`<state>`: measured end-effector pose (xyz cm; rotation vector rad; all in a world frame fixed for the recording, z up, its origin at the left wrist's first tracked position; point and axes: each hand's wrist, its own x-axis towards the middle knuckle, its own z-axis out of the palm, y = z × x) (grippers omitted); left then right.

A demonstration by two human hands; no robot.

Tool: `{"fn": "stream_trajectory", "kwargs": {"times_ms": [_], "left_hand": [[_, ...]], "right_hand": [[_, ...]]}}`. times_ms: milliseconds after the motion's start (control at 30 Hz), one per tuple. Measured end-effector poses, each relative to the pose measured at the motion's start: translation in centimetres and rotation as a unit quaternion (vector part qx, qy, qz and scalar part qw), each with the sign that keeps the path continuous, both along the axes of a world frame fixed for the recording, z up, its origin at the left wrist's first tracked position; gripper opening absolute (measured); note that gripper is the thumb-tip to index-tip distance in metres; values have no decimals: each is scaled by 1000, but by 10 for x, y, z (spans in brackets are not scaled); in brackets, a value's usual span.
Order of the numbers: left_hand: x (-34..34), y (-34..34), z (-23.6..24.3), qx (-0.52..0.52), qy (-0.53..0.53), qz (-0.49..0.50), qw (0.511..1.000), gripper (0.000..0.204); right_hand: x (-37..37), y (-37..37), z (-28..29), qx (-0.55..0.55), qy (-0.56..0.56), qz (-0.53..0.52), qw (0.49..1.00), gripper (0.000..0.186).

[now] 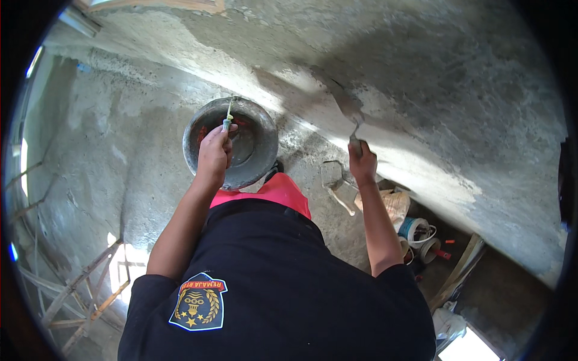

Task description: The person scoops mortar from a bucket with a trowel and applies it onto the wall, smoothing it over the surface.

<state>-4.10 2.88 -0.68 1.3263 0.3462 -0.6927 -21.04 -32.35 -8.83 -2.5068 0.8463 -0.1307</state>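
Observation:
My right hand is closed round the handle of a trowel. Its grey blade lies close to the rough plastered wall; whether it touches cannot be made out. In front of me on the left, my left hand grips a thin-bladed tool with a blue-green handle, its narrow pale blade pointing away from me. Below that hand, a wide round dark basin stands on the floor, with some reddish patches inside. The left hand and forearm cover part of its rim.
A wood-handled tool lies on the floor near the wall's foot. Farther right are a tan sack, white paint buckets and a wooden beam. A frame of wooden poles stands at lower left.

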Motion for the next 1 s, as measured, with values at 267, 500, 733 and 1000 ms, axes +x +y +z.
{"fn": "stream_trajectory", "kwargs": {"times_ms": [267, 500, 733, 1000], "left_hand": [[-2, -4, 1, -19, 21, -16, 999, 27], [-1, -9, 1, -26, 4, -21, 999, 28], [-9, -4, -2, -15, 13, -22, 1000, 28], [-9, -1, -4, -27, 16, -6, 999, 28]], "right_hand": [[-26, -4, -4, -1, 95, -12, 995, 35], [17, -6, 13, -8, 44, 42, 998, 37], [17, 4, 3, 19, 97, 53, 994, 38], [26, -5, -13, 10, 100, 42, 994, 39]]}}
